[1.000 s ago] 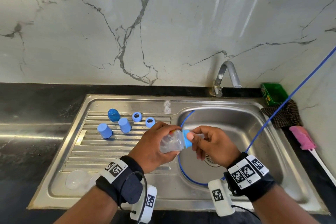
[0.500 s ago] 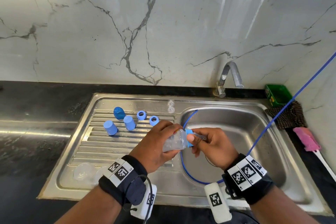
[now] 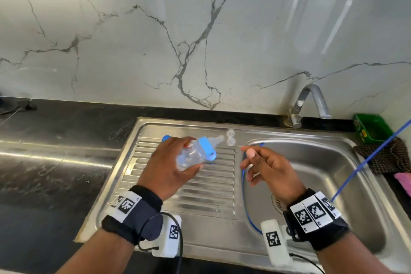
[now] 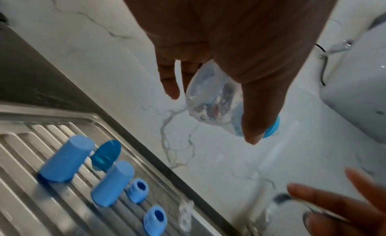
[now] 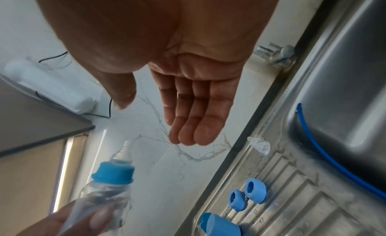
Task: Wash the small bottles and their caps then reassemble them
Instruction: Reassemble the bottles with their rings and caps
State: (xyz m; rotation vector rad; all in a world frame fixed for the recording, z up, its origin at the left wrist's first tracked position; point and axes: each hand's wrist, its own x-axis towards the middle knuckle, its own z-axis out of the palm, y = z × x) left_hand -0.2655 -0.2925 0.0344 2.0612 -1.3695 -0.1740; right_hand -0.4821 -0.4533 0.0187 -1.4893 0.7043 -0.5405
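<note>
The left hand (image 3: 171,162) now holds the small clear bottle (image 3: 191,155) alone. Half a second earlier the right hand (image 3: 273,169) was still at the bottle's blue collar (image 3: 206,148), pinching the teat end; it has since let go and drawn off to the right, over the near edge of the sink basin (image 3: 333,162). Its fingers (image 5: 196,117) lie straight and close together, wet, with nothing in them. The left grip is a wrap: fingers and thumb (image 4: 256,107) are curled round the bottle's body, with the thumb tip reaching the blue collar.

The bottle has also been carried left and away from the basin, so it now hangs above the ribbed drainboard (image 3: 200,184), touching nothing but the hand. Its long axis lies nearly level, slightly raised at the capped end, and the clear teat (image 3: 219,139) points up and to the right, toward the back wall and the tap (image 3: 311,100).

Judging from this, the collar and teat look seated on this bottle, so the fitting step seems finished for it. What remains on the drainboard suggests more work: two tall blue covers (image 4: 66,158) lie on the ribs, a darker blue cap (image 4: 106,154) beside them, two blue collar rings (image 5: 246,196) near the back, and two loose clear teats (image 5: 259,143) by the basin's rim.
</note>
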